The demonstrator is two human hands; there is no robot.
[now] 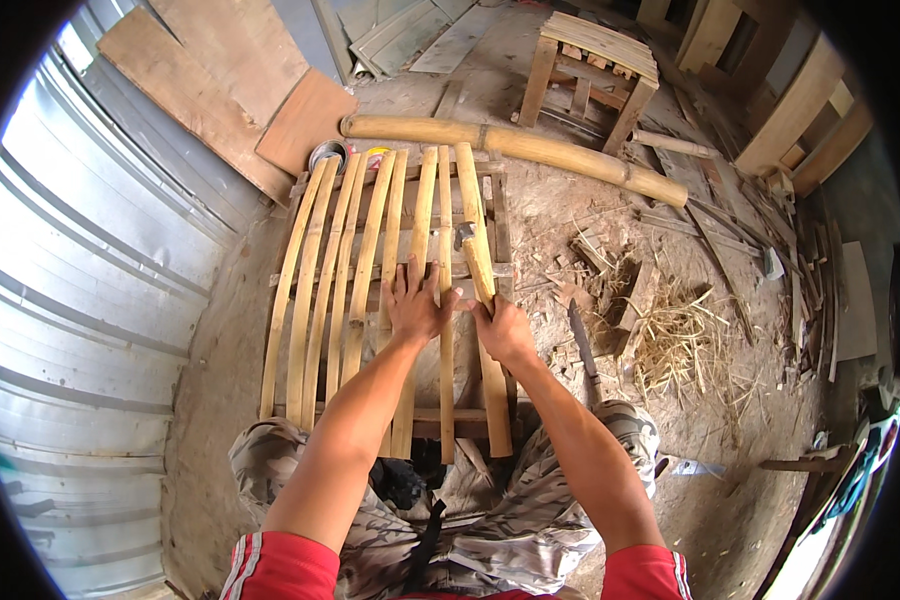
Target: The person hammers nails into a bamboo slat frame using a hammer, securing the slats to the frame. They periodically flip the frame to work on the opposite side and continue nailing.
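Several split bamboo slats (364,250) lie side by side, lengthwise, across a wooden frame (501,220) in front of me. My left hand (418,305) presses down on the slats toward the right side, its fingers spread and its thumb reaching toward my right hand. In my right hand (504,328) is a hammer (479,268), held by its pale handle with the fingers wrapped round it. Its metal head rests on or just over the rightmost slat, pointing away from me; I cannot tell whether it touches. The two hands almost meet.
A thick bamboo pole (530,146) lies beyond the frame, with a wooden stool (595,60) behind it. A long blade (582,340) lies on the floor at right, beside wood scraps and shavings (685,340). Corrugated metal sheeting (80,300) stands at left. A round tin (327,152) sits past the far-left corner.
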